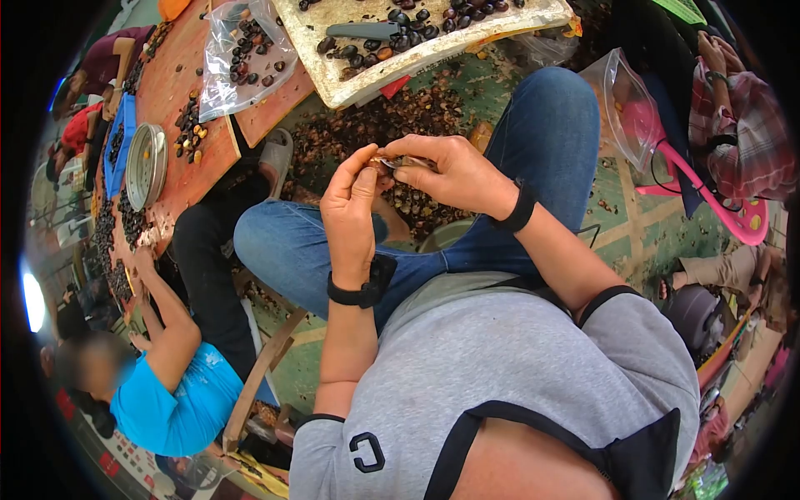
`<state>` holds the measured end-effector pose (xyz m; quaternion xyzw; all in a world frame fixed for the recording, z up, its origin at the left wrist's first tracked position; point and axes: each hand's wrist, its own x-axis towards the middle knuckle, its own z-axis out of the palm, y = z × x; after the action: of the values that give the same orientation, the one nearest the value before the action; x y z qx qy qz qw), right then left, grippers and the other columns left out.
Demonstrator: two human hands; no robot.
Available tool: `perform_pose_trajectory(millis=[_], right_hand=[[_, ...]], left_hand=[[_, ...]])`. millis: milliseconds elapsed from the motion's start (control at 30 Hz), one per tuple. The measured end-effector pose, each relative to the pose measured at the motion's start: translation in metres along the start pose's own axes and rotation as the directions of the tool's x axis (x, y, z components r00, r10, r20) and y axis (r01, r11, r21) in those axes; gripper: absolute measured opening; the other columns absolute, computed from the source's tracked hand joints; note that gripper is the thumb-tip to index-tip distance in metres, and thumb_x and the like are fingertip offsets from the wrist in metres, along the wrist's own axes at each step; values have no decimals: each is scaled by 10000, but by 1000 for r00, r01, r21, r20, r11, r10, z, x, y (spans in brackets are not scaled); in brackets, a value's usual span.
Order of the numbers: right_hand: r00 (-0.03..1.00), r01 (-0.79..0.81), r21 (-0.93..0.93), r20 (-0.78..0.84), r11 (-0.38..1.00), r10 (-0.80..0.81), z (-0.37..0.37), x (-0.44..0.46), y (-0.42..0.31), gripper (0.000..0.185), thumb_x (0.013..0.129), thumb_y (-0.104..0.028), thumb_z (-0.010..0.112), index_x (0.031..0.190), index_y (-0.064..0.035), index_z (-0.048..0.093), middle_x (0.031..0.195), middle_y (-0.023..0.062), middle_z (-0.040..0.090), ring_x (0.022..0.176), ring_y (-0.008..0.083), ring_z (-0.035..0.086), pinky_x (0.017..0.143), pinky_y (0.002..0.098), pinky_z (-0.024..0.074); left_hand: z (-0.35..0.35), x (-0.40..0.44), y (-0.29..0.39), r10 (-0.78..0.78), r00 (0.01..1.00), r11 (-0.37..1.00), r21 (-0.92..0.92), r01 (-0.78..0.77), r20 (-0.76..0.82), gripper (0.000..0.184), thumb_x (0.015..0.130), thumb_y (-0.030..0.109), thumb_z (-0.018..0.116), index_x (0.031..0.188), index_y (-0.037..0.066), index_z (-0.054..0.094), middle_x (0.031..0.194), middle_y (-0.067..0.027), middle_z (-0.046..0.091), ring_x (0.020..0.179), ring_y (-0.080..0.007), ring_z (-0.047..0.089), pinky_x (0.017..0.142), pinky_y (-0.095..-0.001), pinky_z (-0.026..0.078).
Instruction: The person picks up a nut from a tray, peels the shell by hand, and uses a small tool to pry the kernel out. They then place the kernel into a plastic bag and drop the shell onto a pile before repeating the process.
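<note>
In the head view, my left hand [350, 208] pinches a small brown nut [381, 158] between thumb and fingers; most of it is hidden. My right hand [458, 177] is closed on a small shiny metal tool [407, 162], which looks like a short knife. Its tip meets the nut, and the fingers of both hands nearly touch. Both hands are above my lap, between my spread knees. Below them, a heap of broken brown shells [408, 108] covers the floor.
A white foam box lid [312, 58] holds dark nuts and a grey-handled tool [362, 31]. On the wooden table [218, 154] lie a plastic bag of nuts [242, 79], a metal tray [146, 167] and a blue tray [125, 117]. A pink stool [696, 179] stands right; a person in blue [179, 400] sits left.
</note>
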<state>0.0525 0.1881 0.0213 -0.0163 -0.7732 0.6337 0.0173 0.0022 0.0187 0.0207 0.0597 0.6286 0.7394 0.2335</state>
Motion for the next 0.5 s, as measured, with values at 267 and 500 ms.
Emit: perform_pose_trajectory(millis=[267,500], right_hand=[[993,15,19,119,1000,-17,-12,1,-3,356,845,-138,656,1183,-29,631,940,165,706,823,227,690,721,340,534],[993,-19,71,114,997,11,-7,0,-2,384,840,-136,657,1208,-35,619,927,171,706,791,214,687,699,332,531]], left_hand=[[-9,1,1,-47,998,994,-101,50,35,264,990,98,503,1223,-14,556,1031,-60,625,863,-114,598,802,-259,517],[-8,1,0,-29,999,996,-79,32,34,258,989,107,512,1209,-12,574,1041,-63,638,868,-108,606,790,-250,518]])
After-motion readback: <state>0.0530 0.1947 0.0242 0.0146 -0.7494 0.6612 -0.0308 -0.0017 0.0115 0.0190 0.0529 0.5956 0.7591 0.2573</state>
